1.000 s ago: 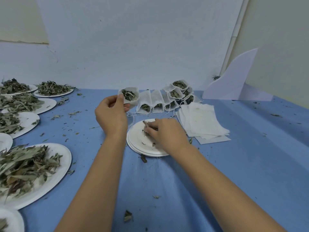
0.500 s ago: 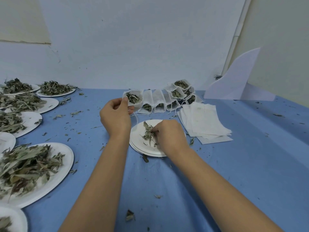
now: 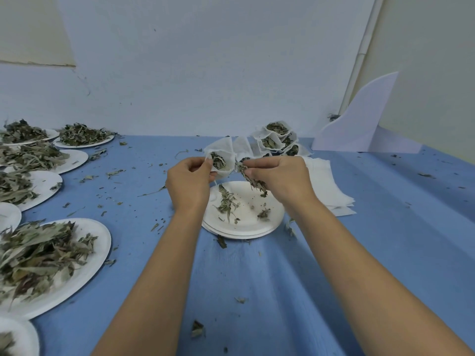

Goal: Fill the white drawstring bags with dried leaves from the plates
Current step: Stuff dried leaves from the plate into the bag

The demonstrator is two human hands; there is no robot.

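No text, label, brand, number or sign can be read anywhere in this view.
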